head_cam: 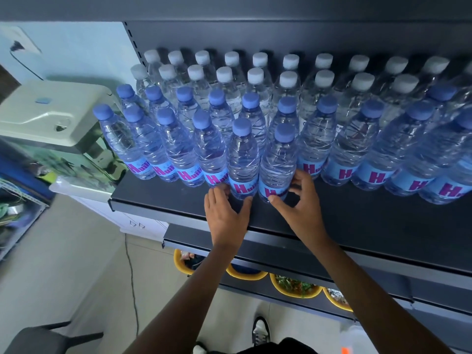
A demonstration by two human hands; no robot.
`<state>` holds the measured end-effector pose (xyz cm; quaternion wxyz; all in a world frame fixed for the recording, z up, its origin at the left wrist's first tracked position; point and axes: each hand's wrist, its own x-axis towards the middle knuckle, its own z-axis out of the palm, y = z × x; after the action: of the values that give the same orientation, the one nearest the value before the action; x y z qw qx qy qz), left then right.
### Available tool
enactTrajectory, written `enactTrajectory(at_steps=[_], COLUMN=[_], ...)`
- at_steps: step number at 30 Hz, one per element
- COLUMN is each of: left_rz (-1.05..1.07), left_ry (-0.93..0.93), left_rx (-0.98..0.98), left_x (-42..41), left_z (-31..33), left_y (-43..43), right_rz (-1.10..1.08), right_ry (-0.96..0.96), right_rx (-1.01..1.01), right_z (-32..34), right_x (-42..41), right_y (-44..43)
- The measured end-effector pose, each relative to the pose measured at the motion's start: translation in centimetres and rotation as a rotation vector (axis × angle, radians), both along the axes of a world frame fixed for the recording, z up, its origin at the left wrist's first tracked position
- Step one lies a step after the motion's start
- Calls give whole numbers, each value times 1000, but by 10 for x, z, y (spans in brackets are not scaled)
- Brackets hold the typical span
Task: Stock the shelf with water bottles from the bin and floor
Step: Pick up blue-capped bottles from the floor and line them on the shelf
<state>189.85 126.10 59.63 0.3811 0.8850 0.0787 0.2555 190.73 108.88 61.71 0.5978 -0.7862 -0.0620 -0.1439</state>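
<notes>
The left bottle (242, 159) and right bottle (278, 164) stand upright, side by side, on the dark shelf (357, 221), just ahead of the blue-capped rows (178, 139); white-capped rows (255, 75) fill the back. Below sit yellow bowls (296, 295); a glass tank (76, 162) stands left. Our left hand (226, 213) cups the left bottle's base; our right hand (302, 205) pinches the right one's.

magenta "H" on blue bottle labels (240, 187), remaining letters unreadable
</notes>
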Motion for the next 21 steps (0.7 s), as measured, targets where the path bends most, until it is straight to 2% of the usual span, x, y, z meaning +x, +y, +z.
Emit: enactTrajectory(at_steps=[11, 21], left_rz=[-5, -78], left_ry=[21, 45], left_rx=[12, -89], left_x=[-2, -3], left_z=[-1, 5], left_y=[0, 5], right_rz=[-23, -87], right_ry=[-17, 53], right_rx=[-240, -90], right_z=[-6, 5], right_x=[1, -7], right_y=[0, 11])
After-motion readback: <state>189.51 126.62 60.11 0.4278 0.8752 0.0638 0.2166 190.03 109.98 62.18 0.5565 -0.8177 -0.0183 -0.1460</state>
